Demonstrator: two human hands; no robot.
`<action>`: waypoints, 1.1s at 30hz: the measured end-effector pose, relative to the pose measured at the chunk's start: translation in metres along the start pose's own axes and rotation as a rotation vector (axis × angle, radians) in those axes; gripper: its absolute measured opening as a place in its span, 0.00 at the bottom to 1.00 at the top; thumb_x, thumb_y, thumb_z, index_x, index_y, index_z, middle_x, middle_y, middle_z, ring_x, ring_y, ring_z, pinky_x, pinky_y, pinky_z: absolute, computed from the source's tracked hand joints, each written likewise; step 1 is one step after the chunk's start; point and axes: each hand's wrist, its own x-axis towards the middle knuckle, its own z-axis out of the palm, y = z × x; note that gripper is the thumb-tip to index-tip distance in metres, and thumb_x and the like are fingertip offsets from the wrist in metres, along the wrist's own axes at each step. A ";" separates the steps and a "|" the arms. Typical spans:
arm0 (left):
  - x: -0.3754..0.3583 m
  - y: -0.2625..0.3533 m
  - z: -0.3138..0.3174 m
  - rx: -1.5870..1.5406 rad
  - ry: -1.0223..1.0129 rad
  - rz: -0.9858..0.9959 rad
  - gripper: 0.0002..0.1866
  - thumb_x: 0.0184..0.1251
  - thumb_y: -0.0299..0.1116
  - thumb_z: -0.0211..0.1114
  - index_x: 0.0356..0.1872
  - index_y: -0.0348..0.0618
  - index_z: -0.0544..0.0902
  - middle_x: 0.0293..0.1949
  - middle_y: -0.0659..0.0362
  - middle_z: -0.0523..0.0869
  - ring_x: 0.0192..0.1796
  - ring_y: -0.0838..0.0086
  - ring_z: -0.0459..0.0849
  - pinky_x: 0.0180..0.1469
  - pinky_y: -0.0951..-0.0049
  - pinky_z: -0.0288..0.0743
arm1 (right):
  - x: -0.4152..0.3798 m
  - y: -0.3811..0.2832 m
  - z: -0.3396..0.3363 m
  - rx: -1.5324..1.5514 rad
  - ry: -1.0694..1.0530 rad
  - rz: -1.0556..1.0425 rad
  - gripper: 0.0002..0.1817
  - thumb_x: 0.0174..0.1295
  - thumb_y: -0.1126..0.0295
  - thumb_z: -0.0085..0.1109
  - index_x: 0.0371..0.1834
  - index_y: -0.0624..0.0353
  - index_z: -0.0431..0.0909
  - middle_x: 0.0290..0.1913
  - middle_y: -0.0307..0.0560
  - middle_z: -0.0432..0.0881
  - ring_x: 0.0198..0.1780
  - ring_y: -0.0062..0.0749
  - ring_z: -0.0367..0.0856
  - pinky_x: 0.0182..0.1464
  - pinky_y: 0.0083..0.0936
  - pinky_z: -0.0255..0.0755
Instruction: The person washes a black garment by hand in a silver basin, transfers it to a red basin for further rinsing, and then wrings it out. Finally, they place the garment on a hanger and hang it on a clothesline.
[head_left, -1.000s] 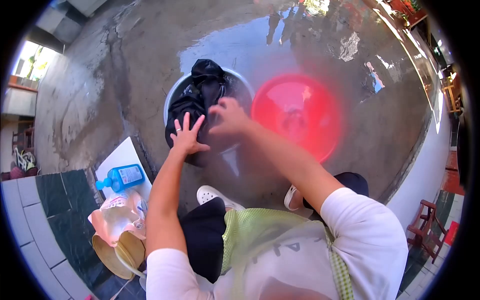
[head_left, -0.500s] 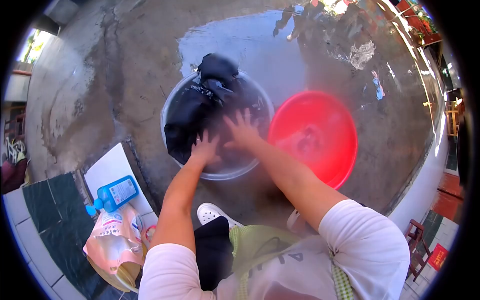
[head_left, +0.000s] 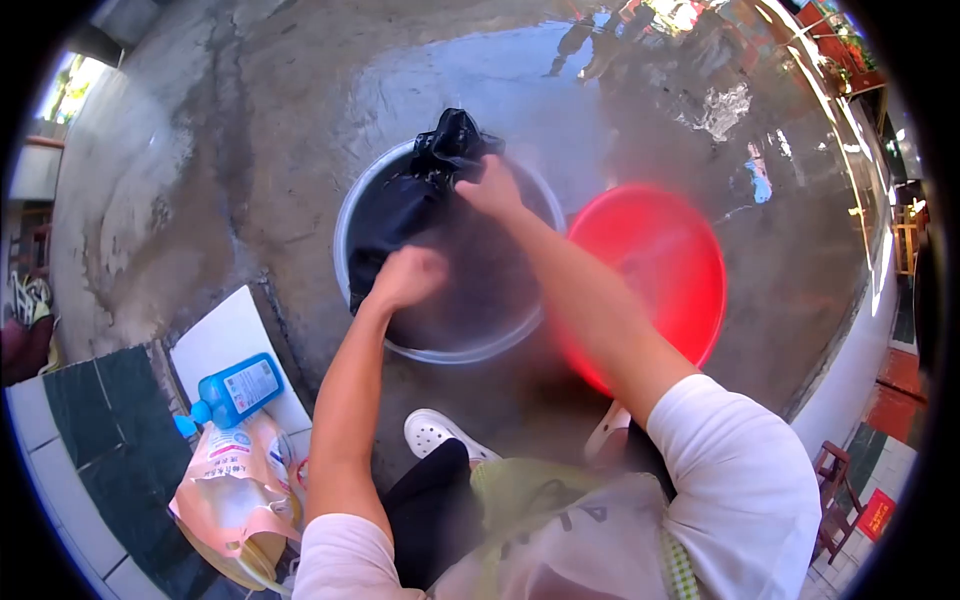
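A wet, shiny black cloth (head_left: pixel 395 212) lies bunched in a large round metal-rimmed basin (head_left: pixel 352 190) of dark water, its top end rising over the far rim. My left hand (head_left: pixel 408 278) is closed at the near edge of the cloth, its fingertips partly hidden. Farther out, my right hand (head_left: pixel 492 190) closes on the cloth's upper end near the far rim. The exact kind of garment cannot be made out.
Right of the basin stands a red plastic basin (head_left: pixel 700 270), under my right forearm. At left, a blue bottle (head_left: pixel 240 388) lies beside a pink bag (head_left: pixel 225 490) and a white board (head_left: pixel 215 335). Wet concrete floor (head_left: pixel 290 110) surrounds them.
Both hands went from spread fingers over the cloth to closed on it. My right hand moved up toward the far rim. The cloth's top end has bunched and shifted right.
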 end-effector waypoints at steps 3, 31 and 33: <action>0.001 0.041 -0.044 -0.077 0.570 -0.074 0.17 0.51 0.39 0.60 0.44 0.51 0.79 0.40 0.54 0.81 0.42 0.63 0.80 0.44 0.69 0.72 | -0.021 -0.037 -0.006 0.024 -0.571 -0.084 0.24 0.42 0.62 0.53 0.46 0.56 0.73 0.44 0.58 0.77 0.47 0.52 0.75 0.50 0.38 0.70; 0.093 -0.031 0.015 0.401 0.346 -0.275 0.25 0.56 0.38 0.53 0.58 0.48 0.68 0.52 0.44 0.72 0.51 0.53 0.73 0.54 0.61 0.66 | -0.002 0.005 -0.016 -0.405 -0.766 -0.028 0.34 0.48 0.53 0.56 0.61 0.48 0.61 0.58 0.61 0.65 0.58 0.49 0.66 0.57 0.37 0.63; 0.084 -0.017 -0.005 -0.112 0.256 -0.200 0.23 0.54 0.37 0.55 0.52 0.43 0.72 0.46 0.47 0.76 0.47 0.60 0.75 0.51 0.64 0.67 | 0.020 -0.007 -0.023 -0.299 -0.848 0.163 0.32 0.47 0.53 0.56 0.58 0.47 0.66 0.59 0.54 0.66 0.60 0.42 0.66 0.58 0.35 0.63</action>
